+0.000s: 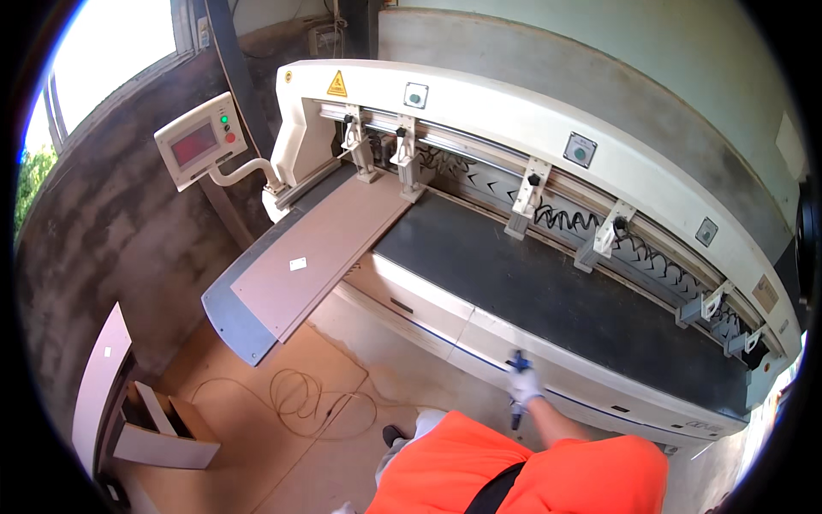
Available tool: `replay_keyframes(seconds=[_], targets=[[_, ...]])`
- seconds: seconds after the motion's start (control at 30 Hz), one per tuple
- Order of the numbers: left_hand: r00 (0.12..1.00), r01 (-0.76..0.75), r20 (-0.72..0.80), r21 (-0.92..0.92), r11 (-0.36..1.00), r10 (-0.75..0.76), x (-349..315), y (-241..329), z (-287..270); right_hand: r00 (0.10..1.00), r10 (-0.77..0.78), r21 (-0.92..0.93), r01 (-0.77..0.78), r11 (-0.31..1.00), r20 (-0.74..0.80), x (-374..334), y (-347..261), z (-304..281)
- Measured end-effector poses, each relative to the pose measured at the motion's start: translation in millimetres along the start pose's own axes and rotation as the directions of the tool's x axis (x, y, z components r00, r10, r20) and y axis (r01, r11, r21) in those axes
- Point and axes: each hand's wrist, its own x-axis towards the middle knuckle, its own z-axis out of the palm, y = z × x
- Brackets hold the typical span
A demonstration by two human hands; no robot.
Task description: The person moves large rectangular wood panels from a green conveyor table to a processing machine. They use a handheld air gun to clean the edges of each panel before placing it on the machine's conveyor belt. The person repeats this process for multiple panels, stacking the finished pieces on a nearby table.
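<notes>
Blue-and-black tool [518, 361], just the one, and I've got it in the white-gloved right hand [524, 385], out in front of the long machine's [479, 321] pale front side. Fingers look wrapped around its middle, so I'd call that a proper grasp, though it's too small and blurry to see how tight. Long axis runs pretty much away from the body, blue end toward the machine, dark end poking out on the near side of the glove. Left hand [344, 509]: only a pale scrap at the bottom edge that might be it, so I can't tell if it's gripping anything. Counting the rest, I get six clamps [527, 201] along the rail, three push-button plates [580, 149] on the beam, and one control screen [195, 146] off to the left. One pinkish-brown panel [334, 248] with a white label lies slantwise on the left end, past two clamps; another labelled panel [101, 385] leans at far left. One thin hose [330, 414] lies loosely coiled on the floor.
</notes>
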Motion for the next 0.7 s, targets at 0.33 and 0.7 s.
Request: replay_keyframes(seconds=[0.33, 0.7], targets=[[0.767, -0.574, 0.033, 0.483, 0.662, 0.641, -76, -94, 168, 0.921, 0.145, 0.118, -0.199, 0.973, 0.363, 16, 53, -120], [0.916, 0.176, 0.143, -0.983, -0.053, 0.375, -260, -84, 189, 0.028, 0.166, -0.033, 0.999, 0.024, 0.986, -153, -14, -135]])
